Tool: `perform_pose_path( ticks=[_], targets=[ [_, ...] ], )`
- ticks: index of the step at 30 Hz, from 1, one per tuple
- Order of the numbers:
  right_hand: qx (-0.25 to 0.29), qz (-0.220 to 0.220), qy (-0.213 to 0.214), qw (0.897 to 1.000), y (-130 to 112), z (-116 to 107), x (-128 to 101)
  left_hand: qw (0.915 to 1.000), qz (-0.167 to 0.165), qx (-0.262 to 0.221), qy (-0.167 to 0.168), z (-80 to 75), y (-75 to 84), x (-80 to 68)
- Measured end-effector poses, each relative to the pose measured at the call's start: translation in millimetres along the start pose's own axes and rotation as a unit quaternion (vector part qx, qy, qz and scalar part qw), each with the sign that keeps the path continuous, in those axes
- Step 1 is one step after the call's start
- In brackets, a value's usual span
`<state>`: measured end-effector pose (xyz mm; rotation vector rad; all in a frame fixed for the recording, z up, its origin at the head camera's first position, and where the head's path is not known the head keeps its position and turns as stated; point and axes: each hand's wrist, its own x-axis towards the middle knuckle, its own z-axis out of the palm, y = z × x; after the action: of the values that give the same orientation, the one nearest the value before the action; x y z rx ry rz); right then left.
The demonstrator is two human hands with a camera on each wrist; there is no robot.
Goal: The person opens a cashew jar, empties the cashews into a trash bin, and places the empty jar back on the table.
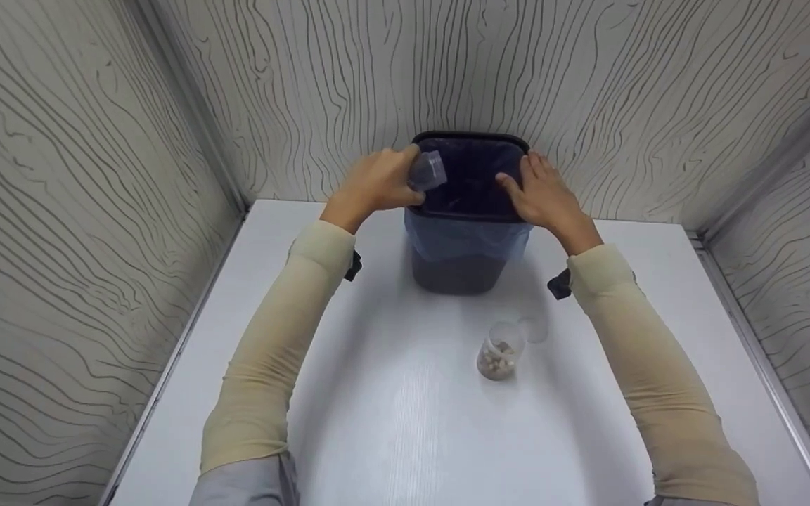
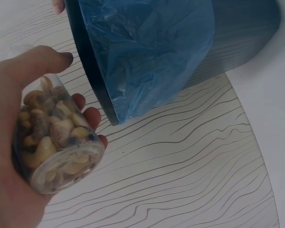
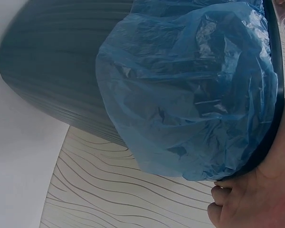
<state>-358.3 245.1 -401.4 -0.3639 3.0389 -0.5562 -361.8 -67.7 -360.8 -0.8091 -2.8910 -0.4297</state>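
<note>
Held jar: 1 small clear plastic jar (image 2: 54,137), filled with mixed pale and brown nuts; it lies tilted in the left hand (image 1: 377,184), mouth toward the bin opening, at the bin's left rim.
Left grip: fingers and thumb curled round the jar, clamped on it.
Right grip: right hand (image 1: 545,193) rests on the bin's right rim, fingers fairly straight over the edge, nothing enclosed.
Bin: 1 dark, ribbed bin (image 1: 455,270) at the back of the white counter (image 1: 391,422), against the wall; a blue plastic liner (image 1: 468,235) is folded over its rim.
Second jar: 1 clear jar (image 1: 498,358) part-filled with nuts stands open on the counter in front of the bin; a clear lid (image 1: 535,329) lies just beside it.
Head view only: both hands, second jar, lid, counter layout.
Left wrist view only: the nuts inside the held jar, close up.
Right wrist view only: liner creases and the bin's ribbed side; fingertips (image 3: 223,199) under the rim.
</note>
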Motion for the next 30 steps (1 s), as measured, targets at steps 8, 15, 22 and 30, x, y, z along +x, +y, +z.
perform_pose_path(
  ticks=[8, 15, 22, 30],
  targets=[
    [-0.005, 0.002, -0.005, 1.000, 0.6, 1.2, 1.4, 0.9998, 0.004, 0.017, 0.002, 0.2, 1.2, 0.3],
    [-0.008, 0.002, -0.004, 1.000, 1.8, 0.6, 1.3, 0.9995, 0.006, 0.029, -0.002, -0.5, 2.5, 2.6],
    [-0.016, 0.000, 0.001, 1.000, 0.1, -0.4, 1.0, 0.9990, 0.010, 0.043, -0.002, -0.1, 3.4, 4.0],
    [-0.024, -0.003, 0.001, 1.000, -1.6, 0.9, -0.4, 0.9976, 0.015, 0.068, -0.005, 2.0, 3.5, 4.8]
  ],
)
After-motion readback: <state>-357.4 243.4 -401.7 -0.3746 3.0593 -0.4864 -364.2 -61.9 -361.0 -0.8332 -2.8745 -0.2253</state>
